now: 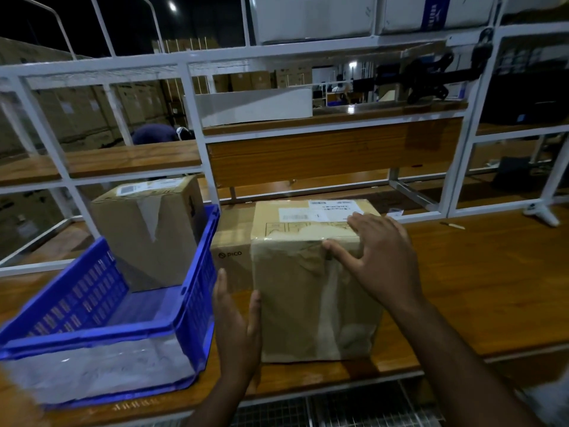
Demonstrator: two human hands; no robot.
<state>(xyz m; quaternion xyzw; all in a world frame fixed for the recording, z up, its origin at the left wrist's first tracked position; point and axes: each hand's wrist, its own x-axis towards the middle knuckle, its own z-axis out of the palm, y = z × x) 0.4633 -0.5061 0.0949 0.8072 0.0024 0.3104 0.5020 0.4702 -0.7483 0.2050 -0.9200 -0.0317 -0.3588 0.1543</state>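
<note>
Taped cardboard box (pixel 308 303) stands upright on the wooden worktop (pixel 477 288), centre of view, near the front edge. Shipping label (pixel 320 211) is on its top face

Left hand (pixel 237 328): flat, fingers straight and together, set against the box's left side low down, thumb along the front-left corner edge. Not curled round anything

Right hand (pixel 378 257): fingers spread, palm down on the top face at the front-right, thumb lying over the top front edge onto the taped front face. So the box sits between the two hands, left at its side, right on top

PICO box (pixel 232 241) is just behind-left of it, touching or nearly, can't tell. Blue crate (pixel 92 334) just left of the left hand, with another cardboard box (pixel 147 229) standing in its far end
</note>
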